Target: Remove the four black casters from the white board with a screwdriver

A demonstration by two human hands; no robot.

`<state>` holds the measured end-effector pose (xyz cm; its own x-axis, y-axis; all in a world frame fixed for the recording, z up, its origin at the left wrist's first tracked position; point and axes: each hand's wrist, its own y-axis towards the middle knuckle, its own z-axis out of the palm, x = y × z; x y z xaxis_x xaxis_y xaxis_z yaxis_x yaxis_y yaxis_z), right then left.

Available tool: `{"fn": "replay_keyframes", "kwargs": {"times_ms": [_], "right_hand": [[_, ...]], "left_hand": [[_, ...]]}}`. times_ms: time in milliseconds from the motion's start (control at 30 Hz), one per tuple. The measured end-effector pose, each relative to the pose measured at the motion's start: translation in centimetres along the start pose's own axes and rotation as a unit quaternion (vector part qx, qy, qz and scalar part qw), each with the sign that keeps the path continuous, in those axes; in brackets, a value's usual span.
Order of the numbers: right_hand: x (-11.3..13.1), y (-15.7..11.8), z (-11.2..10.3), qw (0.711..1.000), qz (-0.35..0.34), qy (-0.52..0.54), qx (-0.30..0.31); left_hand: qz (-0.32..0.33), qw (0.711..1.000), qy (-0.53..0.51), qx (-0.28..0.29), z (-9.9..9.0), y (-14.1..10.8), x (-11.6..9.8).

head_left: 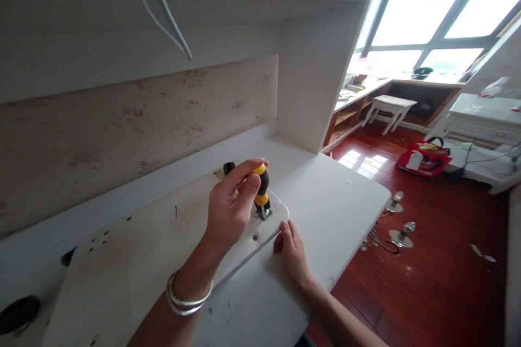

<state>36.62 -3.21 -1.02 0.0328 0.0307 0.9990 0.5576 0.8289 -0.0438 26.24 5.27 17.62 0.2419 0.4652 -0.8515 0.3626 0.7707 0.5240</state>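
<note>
- Yellow and black, in bands, on the screwdriver (264, 181).
- Grey and black on the small fitting (265, 214) just below.
- Off-white across the panel (163, 260), dotted with dark spots (129, 218).
- White on the bench (325, 200), flecked with dark smudges (209, 310) toward the near edge.
- Silver on the bangles (188, 303).
- Pale cream, scattered with pinkish-red flowers, on the wallpaper (166, 95).
- White along the cable (163, 8).
- Deep reddish brown on the floor (443, 265).
- Mostly red, with a white patch, on the bag (429, 165).
</note>
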Motion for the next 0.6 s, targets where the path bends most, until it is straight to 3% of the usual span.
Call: {"fn": "replay_keyframes", "kwargs": {"times_ms": [100, 200, 267, 367, 500, 600], "right_hand": [[0.03, 0.04, 0.01, 1.000, -0.001, -0.003, 0.002], [-0.11, 0.07, 0.02, 1.000, -0.003, -0.003, 0.002], [-0.25, 0.09, 0.01, 1.000, -0.004, -0.002, 0.002], [-0.37, 0.10, -0.01, 1.000, -0.009, -0.004, 0.003], [-0.28, 0.15, 0.02, 1.000, -0.008, -0.001, 0.004], [-0.17, 0.16, 0.05, 1.000, -0.002, 0.005, 0.004]], "left_hand": [[0.014, 0.998, 0.046, -0.044, -0.01, 0.14, -0.13], [0.073, 0.983, 0.129, -0.110, 0.10, 0.08, 0.08], [0.106, 0.971, 0.177, -0.118, 0.23, -0.04, 0.30], [0.110, 0.975, 0.182, -0.067, 0.44, -0.17, 0.65], [0.049, 0.996, 0.075, 0.003, 0.31, -0.22, 0.73], [0.006, 0.996, 0.017, 0.090, -0.45, -0.22, 0.12]]}}
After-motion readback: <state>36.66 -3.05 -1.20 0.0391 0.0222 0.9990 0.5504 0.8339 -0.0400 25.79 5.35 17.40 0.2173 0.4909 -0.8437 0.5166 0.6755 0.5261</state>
